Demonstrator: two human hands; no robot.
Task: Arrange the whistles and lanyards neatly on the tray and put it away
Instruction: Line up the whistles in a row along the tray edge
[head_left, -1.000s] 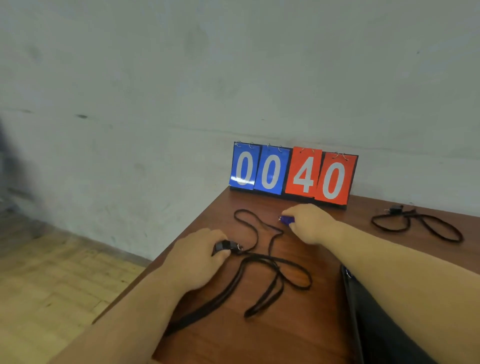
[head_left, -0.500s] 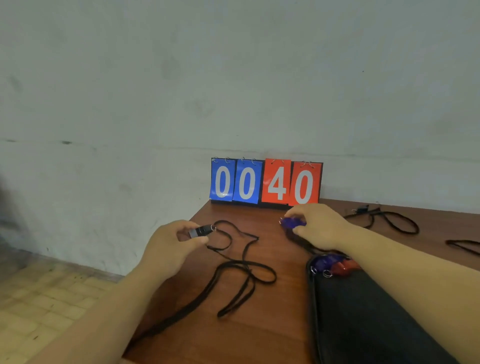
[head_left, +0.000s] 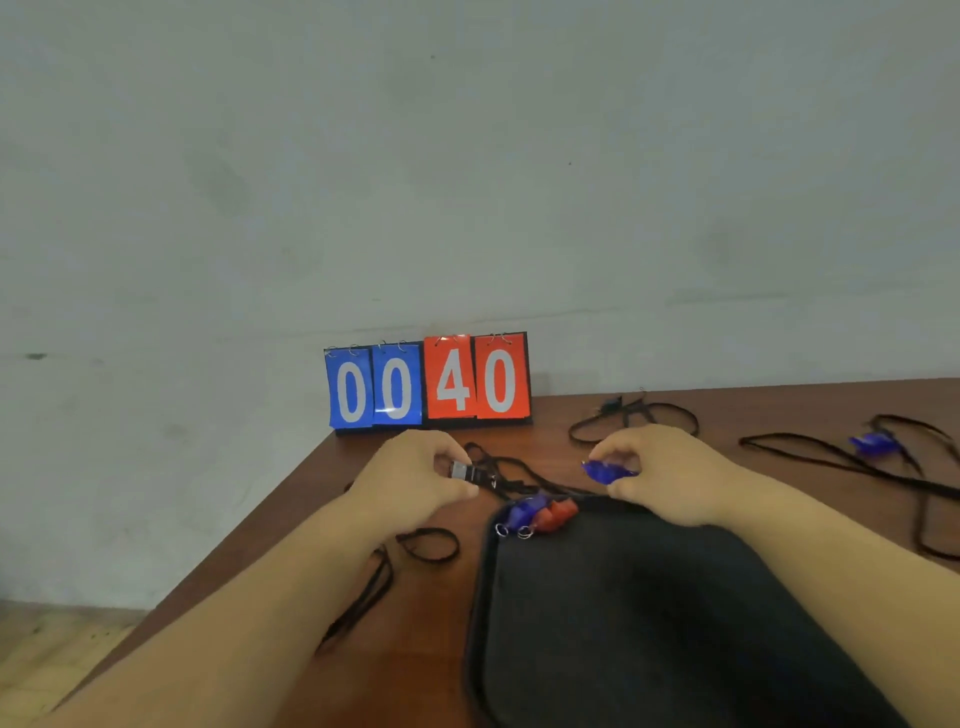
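While the left hand (head_left: 410, 483) pinched a black, silver-tipped whistle (head_left: 464, 471), the right hand (head_left: 660, 478), held apart, pinched a translucent blue plastic whistle (head_left: 608, 471). Each seemed best laid beside the blue-and-red whistle pair (head_left: 537, 512) between the hands, on the black rectangular tray (head_left: 623, 623), with the black cord lanyard (head_left: 511, 467) untangled.

The only readable signs stood on the flip scoreboard (head_left: 428, 384) at the far edge of the table (head_left: 415, 597), against the wall. Each of its four ring-hung cards bore one large white digit. The two blue cards (head_left: 375, 387) on the left read "0" and "0". The two red cards (head_left: 477, 379) on the right read "4" and "0". Left to right, the board showed 00 40. Any marking on the whistles (head_left: 540, 512) at the corner of the tray (head_left: 623, 623) was too blurred to read.
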